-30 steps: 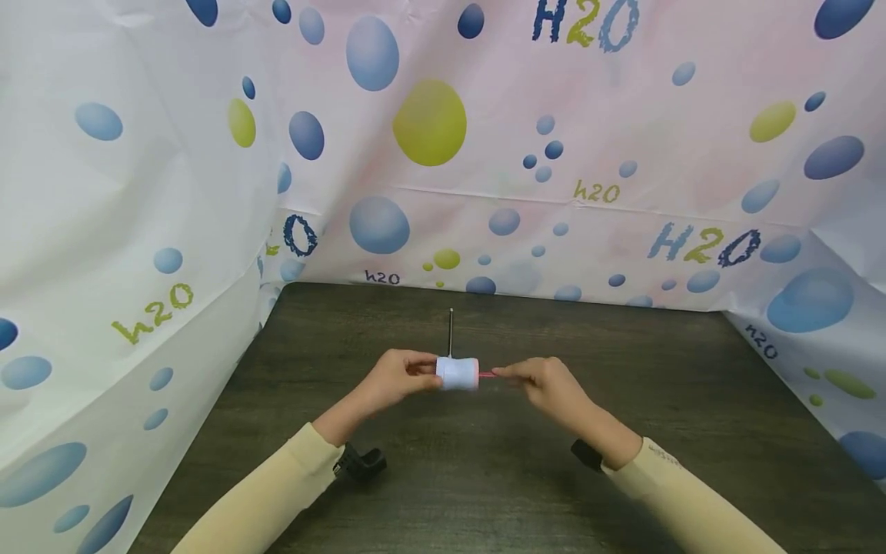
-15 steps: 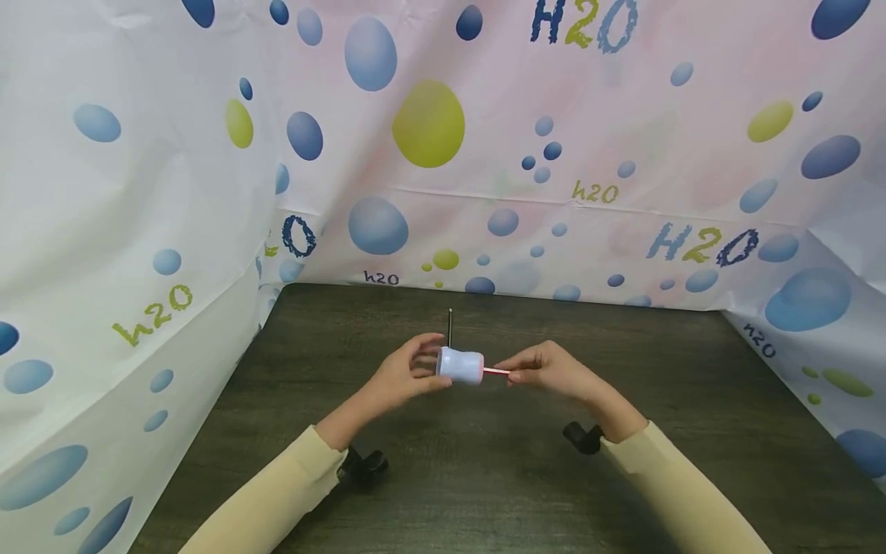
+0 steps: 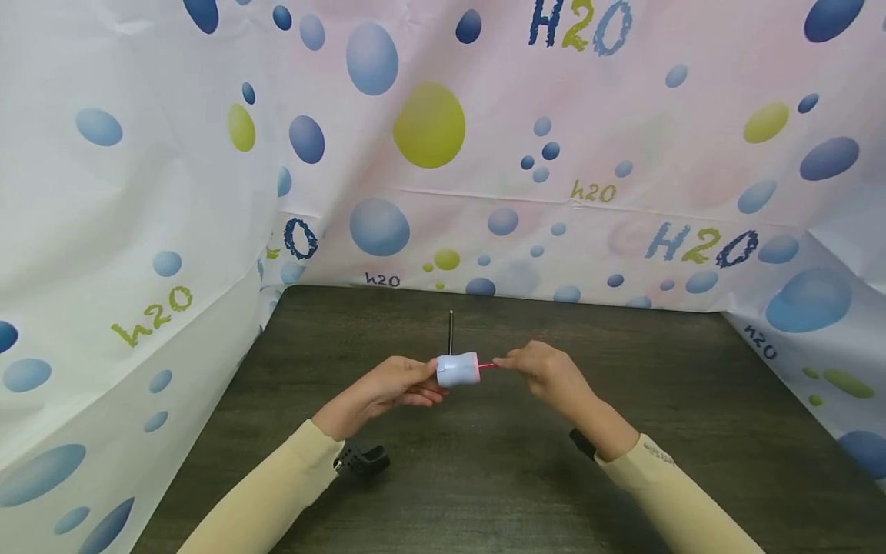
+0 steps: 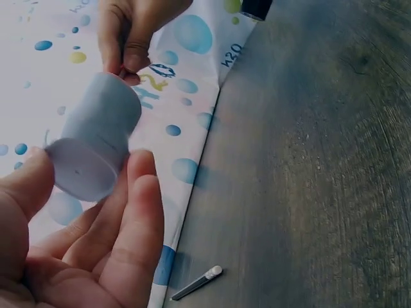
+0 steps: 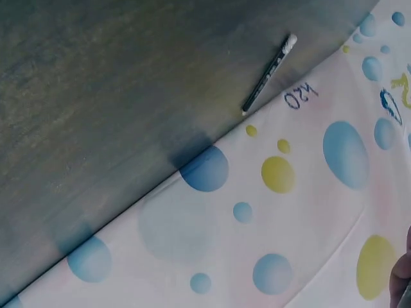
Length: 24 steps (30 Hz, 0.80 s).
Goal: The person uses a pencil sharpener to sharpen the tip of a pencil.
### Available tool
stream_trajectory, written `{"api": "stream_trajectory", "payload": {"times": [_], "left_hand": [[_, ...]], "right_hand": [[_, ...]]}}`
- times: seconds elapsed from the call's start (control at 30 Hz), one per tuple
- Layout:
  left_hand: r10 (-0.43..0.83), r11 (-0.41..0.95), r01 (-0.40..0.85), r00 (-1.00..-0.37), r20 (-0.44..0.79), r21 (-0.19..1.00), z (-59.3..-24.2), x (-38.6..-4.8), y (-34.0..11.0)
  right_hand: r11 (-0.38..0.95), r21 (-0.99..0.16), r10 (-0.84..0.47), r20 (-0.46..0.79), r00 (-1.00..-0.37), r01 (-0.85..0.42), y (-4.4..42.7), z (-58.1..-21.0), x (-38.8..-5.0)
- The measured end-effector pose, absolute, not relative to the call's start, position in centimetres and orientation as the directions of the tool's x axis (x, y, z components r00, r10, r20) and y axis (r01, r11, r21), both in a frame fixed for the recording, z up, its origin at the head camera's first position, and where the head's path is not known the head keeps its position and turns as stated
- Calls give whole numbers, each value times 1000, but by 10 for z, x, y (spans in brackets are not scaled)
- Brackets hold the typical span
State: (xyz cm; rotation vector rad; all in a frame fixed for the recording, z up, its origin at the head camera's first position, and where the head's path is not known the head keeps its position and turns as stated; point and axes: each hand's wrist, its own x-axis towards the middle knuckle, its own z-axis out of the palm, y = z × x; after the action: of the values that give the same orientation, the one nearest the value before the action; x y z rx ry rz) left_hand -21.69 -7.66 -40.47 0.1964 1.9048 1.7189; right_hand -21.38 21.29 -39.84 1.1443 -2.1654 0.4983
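Note:
In the head view my left hand [image 3: 388, 387] holds a pale blue pencil sharpener [image 3: 457, 370] on its side, above the table. The sharpener is a waisted cylinder with a pink rim on its right end. From that end sticks a thin red pencil [image 3: 487, 365], which my right hand [image 3: 551, 378] pinches. Its tip inside the sharpener is hidden. In the left wrist view the thumb and fingers lie on both sides of the sharpener [image 4: 103, 122], near its flat base. The right wrist view catches only a sliver of a hand at its right edge.
A dark pencil [image 3: 451, 332] with a pale end lies on the dark wooden table [image 3: 623, 346], behind the sharpener. A printed sheet [image 3: 484, 154] with blue and yellow ovals rises at the table's back and sides.
My left hand loosened round the sharpener, then turned, so its thumb now lies on top with fingers beneath. My right hand has rolled over with its pinch on the red pencil.

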Motion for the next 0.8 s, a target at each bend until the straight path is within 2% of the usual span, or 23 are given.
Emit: {"api": "stream_trajectory", "payload": {"times": [0.1,0.23,0.37,0.47,0.57,0.63,0.7,0.8], "left_hand": [[443,199,-194,-857,-264,961,-405,-221,-77],[423,285,-2,-897,-127,958,-405,-225,-78],[437,334,171,-899,8,927,-404,-227,-78],[463,357,254,-884,66,899,-406,-229,-79],[485,389,303,-870,86,870,-408,-230,-83],[496,396,312,-864,84,864,-407,-231,-87],[506,379,312,-858,88,871,-406,-233,-92],[538,320,298,-839,87,899,-405,-238,-99]], "right_hand": [[561,-73,-598,652,-466,-824,211,-399,-212],[591,-171,-607,550,-574,-788,209,-397,-212],[601,-455,-586,310,-749,-658,211,-390,-215],[575,-695,-551,62,-832,-432,214,-383,-221],[525,-821,-551,-130,-824,-222,216,-379,-226],[503,-852,-558,-189,-808,-148,215,-379,-229],[498,-855,-562,-189,-806,-146,213,-380,-231],[537,-805,-547,-104,-831,-253,209,-384,-233]]}}
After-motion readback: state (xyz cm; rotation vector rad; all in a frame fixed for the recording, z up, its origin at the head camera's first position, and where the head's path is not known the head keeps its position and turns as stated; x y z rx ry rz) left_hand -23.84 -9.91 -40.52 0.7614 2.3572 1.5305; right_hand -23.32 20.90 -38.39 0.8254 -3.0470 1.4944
